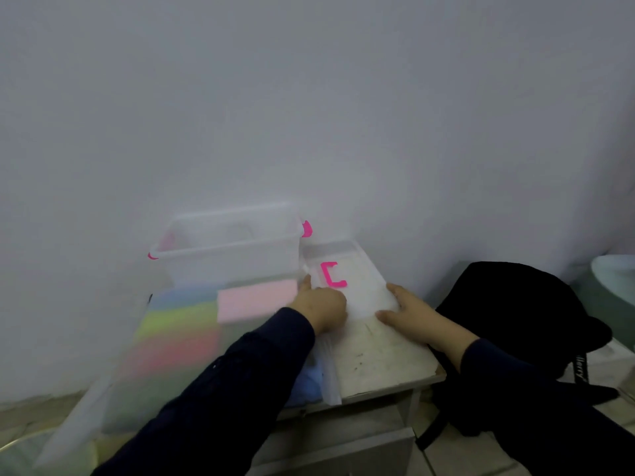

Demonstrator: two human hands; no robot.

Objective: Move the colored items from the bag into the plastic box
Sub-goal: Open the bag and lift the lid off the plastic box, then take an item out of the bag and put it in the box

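Observation:
A clear plastic box (226,259) with pink latches stands against the wall on a small table. Its clear lid (357,290), which has a pink handle, lies flat to the right of it. A translucent bag (165,341) leans in front of the box at the left, with blurred blue, yellow-green and red items showing through. A pink sponge (257,300) hangs in front of the box's lower wall, outside the bag. My left hand (321,309) is closed at the sponge's right end. My right hand (417,317) lies flat on the lid's right edge, fingers apart.
The white table top (378,359) is stained and ends just right of my right hand. A black backpack (515,317) sits close beside the table on the right. A pale basin (615,276) shows at the far right edge. Tiled floor lies below.

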